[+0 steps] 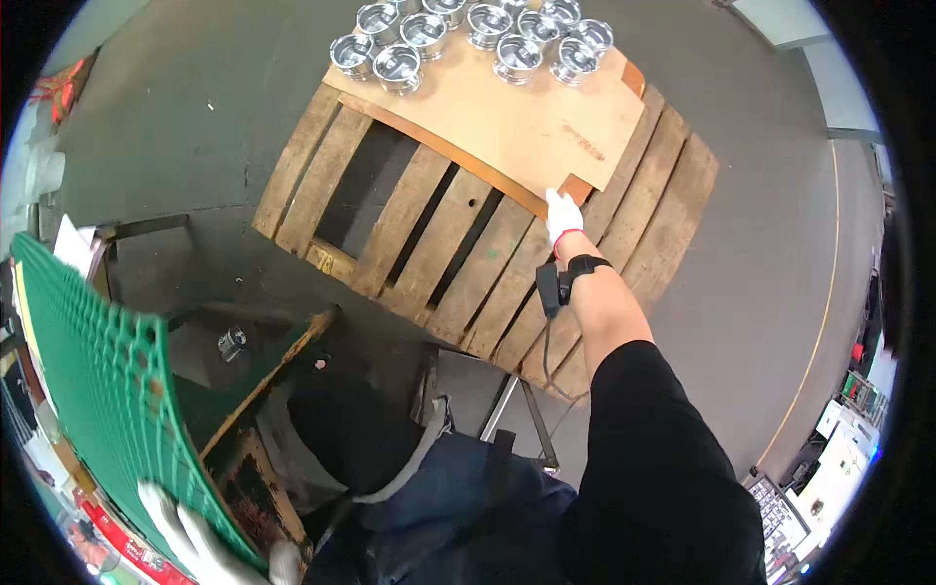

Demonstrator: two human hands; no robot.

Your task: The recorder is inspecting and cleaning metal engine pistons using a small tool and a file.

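My right hand, in a white glove, reaches forward to the near corner of a tan cardboard sheet. Its fingers appear closed around that corner, though their undersides are hidden. The sheet lies on a wooden pallet, and several shiny metal cup-shaped parts stand grouped on its far half. At the lower left, my left hand, also gloved, rests at the edge of a green mesh mat. The fingers there are stretched out, with the thumb apart, and nothing shows in them.
Another metal part lies low beside the mat, near a worn wooden edge. A metal-legged frame stands between me and the pallet. Grey floor surrounds the pallet, with a yellow line to the right.
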